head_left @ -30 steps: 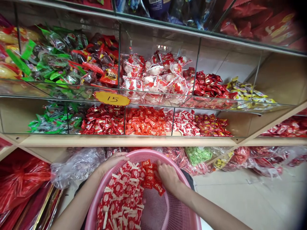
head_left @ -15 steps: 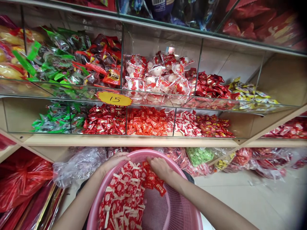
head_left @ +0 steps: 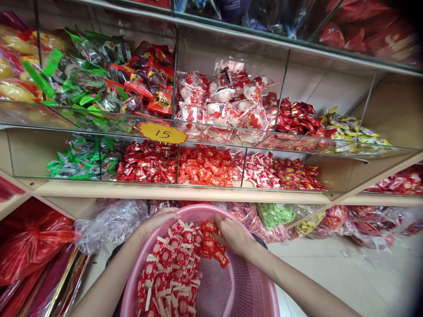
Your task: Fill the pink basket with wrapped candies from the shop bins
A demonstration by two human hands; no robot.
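A pink mesh basket (head_left: 272, 295) stands low in the middle of the view. Red-and-white wrapped candies (head_left: 175, 268) fill its left side, and a smaller heap of orange-red candies (head_left: 211, 244) lies near its far wall. My left hand (head_left: 161, 219) grips the basket's far left rim, fingertips pressed at the edge. Inside the basket, at the far right, my right hand (head_left: 229, 233) is over the orange-red candies with its fingers curled and partly hidden; whether it grips any cannot be made out.
Glass-divided shelves (head_left: 185, 191) with wrapped sweets stand ahead, bearing a yellow price tag (head_left: 161, 132). Plastic bags of candy (head_left: 276, 214) sit beneath. A red bag (head_left: 36, 246) lies at left, and tiled floor (head_left: 330, 268) shows at right.
My right hand has shifted slightly right and down, off the top of the orange-red candies, showing more of them. My left hand stays on the rim. The view has shifted a little.
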